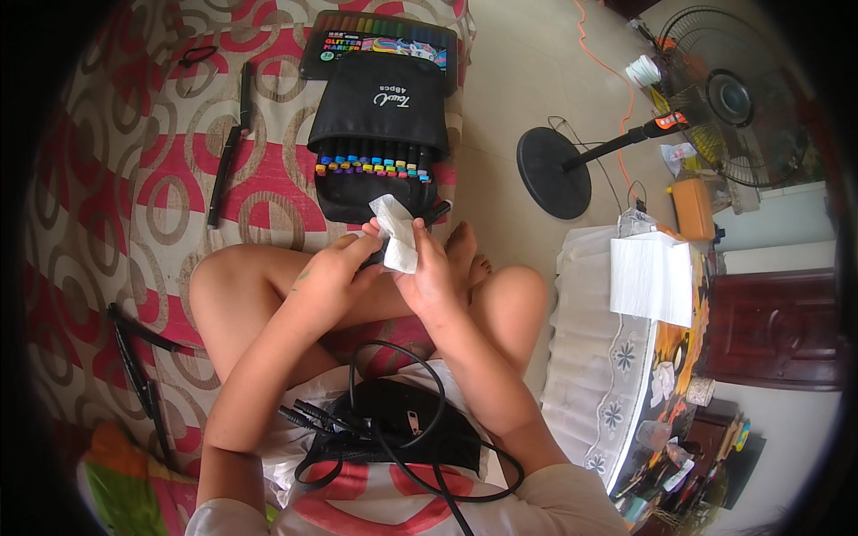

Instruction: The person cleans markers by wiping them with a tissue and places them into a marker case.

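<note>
A crumpled white tissue (401,244) is pinched in my right hand (427,271), its upper end standing above the fingers. My left hand (338,264) grips a dark object (373,256), perhaps a marker, which meets the tissue; most of it is hidden by fingers and paper. Just beyond both hands lies a black zip case (379,107) with its flap open, showing rows of markers (372,164) with coloured cap ends. Past my right fingertips, one black marker (439,212) rests at the case's near corner.
A boxed glitter marker set (382,40) lies behind the case. Loose black markers (224,177) rest on the patterned bedspread (174,268) at left. Black cables (402,442) loop over my lap. To the right stand a pedestal fan (556,171) and a cloth-covered table (583,362).
</note>
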Demonstrator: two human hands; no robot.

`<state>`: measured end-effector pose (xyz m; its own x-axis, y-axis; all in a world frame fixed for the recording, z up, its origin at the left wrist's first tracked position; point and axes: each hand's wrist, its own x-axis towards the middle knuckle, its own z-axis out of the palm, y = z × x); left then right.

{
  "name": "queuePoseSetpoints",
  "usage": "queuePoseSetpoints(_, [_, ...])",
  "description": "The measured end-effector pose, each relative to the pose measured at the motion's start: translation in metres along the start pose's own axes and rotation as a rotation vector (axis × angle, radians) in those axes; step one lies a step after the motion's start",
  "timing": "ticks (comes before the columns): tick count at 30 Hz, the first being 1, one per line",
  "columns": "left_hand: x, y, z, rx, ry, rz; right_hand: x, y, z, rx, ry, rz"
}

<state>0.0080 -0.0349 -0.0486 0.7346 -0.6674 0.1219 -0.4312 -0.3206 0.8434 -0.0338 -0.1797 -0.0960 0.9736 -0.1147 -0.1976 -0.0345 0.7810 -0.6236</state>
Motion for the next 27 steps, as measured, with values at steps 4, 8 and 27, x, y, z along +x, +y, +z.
queuePoseSetpoints(4, [0.0,0.0,-0.001,-0.005,0.0,0.005,0.0,-0.001,0.001,-0.008,-0.008,-0.001])
queuePoseSetpoints(8, [0.001,0.0,-0.001,0.007,-0.001,0.015,0.0,-0.001,0.0,-0.007,-0.009,0.005])
queuePoseSetpoints(27, [-0.003,0.007,-0.01,-0.032,0.026,0.013,0.0,-0.022,0.008,-0.11,-0.006,-0.148])
